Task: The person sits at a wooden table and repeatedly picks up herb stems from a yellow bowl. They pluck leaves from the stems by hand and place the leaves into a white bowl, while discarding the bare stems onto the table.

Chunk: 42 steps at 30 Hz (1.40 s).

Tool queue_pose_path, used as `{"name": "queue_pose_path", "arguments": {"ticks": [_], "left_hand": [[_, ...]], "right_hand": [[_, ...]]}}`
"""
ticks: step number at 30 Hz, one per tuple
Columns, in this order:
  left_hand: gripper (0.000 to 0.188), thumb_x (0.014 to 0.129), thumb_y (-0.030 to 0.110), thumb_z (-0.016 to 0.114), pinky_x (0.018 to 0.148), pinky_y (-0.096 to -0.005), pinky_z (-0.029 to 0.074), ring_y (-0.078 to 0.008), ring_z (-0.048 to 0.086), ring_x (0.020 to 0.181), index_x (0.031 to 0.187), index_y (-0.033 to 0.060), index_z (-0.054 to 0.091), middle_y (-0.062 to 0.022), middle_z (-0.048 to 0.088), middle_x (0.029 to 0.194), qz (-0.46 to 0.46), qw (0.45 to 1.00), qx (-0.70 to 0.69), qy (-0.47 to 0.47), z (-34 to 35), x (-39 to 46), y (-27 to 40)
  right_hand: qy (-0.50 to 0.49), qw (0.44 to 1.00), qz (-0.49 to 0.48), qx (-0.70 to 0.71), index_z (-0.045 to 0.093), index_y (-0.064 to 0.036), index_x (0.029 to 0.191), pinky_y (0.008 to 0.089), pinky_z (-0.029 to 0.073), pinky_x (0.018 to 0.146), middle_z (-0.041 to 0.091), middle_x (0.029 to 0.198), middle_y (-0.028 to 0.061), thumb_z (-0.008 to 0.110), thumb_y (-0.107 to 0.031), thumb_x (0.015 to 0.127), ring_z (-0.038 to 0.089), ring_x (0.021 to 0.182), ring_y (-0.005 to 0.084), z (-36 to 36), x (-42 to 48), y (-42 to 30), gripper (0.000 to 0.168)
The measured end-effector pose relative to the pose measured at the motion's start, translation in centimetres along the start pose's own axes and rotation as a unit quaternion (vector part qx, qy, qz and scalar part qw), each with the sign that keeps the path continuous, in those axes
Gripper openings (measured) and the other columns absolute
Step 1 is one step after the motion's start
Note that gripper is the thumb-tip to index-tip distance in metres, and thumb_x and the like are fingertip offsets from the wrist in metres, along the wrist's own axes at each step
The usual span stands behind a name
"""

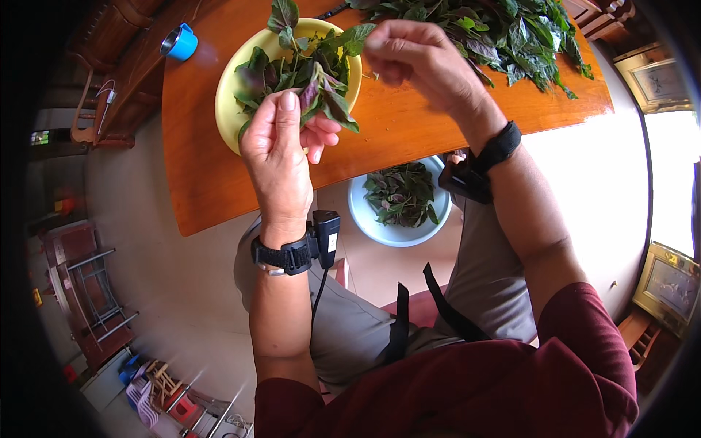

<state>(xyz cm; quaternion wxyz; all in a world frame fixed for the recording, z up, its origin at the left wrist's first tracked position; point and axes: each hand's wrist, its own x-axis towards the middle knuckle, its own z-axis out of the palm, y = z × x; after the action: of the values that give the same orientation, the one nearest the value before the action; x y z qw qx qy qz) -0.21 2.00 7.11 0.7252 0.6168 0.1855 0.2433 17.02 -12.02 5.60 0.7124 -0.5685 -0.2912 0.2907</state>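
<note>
My left hand (pixel 282 145) grips a sprig of purple-green leafy vegetable (pixel 323 96) between thumb and fingers. The sprig is over the near side of a yellow plastic bowl (pixel 225 104), which holds more leaves (pixel 263 74). Beyond the bowl's right rim is my right hand (pixel 416 57), its fingers curled and slightly blurred. Its thumb and index finger meet the edge of a green leaf (pixel 355 39); whether they pinch it is unclear. A large heap of leafy stems (pixel 509 41) lies on the wooden table (pixel 383 131) to the right.
A blue metal mug (pixel 181 42) stands near the table's left edge. Below the front edge, a light-blue basin (pixel 397 235) of leaves (pixel 402 194) sits between my legs. Both wrists wear strapped black devices, the left one (pixel 327 239) with a cable. Stacked stools (pixel 164 388) lie lower left.
</note>
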Motion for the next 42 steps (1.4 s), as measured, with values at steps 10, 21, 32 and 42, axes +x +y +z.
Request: {"name": "queue_pose_path", "arguments": {"ticks": [10,21,32,42], "left_hand": [[0.02,0.104,0.013,0.052,0.057,-0.0235,0.051,-0.0185,0.068,0.077,0.114,-0.0027,0.059,-0.0203,0.071,0.102,0.042,0.994,-0.061,0.082,-3.1,1.9,0.5],[0.019,0.102,0.013,0.057,0.064,-0.0237,0.05,-0.0142,0.066,0.087,0.112,0.0,0.066,-0.0113,0.073,0.101,0.149,0.966,0.123,0.173,-6.8,3.9,1.1],[0.046,0.095,0.011,0.055,0.099,-0.0463,0.044,-0.0401,0.056,0.11,0.141,0.0126,0.05,-0.0177,0.064,0.124,0.113,0.825,0.549,0.075,-6.8,8.7,-3.3],[0.015,0.091,0.013,0.064,0.091,-0.0473,0.049,-0.0392,0.062,0.103,0.096,0.0034,0.074,-0.0201,0.07,0.105,0.193,0.767,0.611,0.04,-5.8,6.6,-2.4]], "right_hand": [[0.274,0.944,-0.043,-0.178,0.071,-0.002,0.094,0.0219,0.04,0.055,0.064,0.072,-0.0004,0.069,-0.02,0.093,0.052,0.062,0.0039,-8.3,-0.4,0.3,0.018],[0.135,0.881,-0.239,-0.384,0.064,0.004,0.088,0.0334,0.049,0.062,0.063,0.079,0.014,0.065,-0.004,0.086,0.061,0.068,0.0254,0.9,-0.4,0.3,0.008],[0.14,0.892,-0.167,-0.396,0.064,0.003,0.086,0.0304,0.043,0.056,0.055,0.069,0.0101,0.068,-0.004,0.085,0.049,0.058,0.0198,1.0,-2.2,-0.3,0.008],[0.108,0.895,-0.165,-0.4,0.064,0.004,0.085,0.0337,0.047,0.058,0.062,0.07,0.0139,0.067,-0.003,0.085,0.059,0.06,0.0243,-2.1,-2.2,0.7,0.007]]}}
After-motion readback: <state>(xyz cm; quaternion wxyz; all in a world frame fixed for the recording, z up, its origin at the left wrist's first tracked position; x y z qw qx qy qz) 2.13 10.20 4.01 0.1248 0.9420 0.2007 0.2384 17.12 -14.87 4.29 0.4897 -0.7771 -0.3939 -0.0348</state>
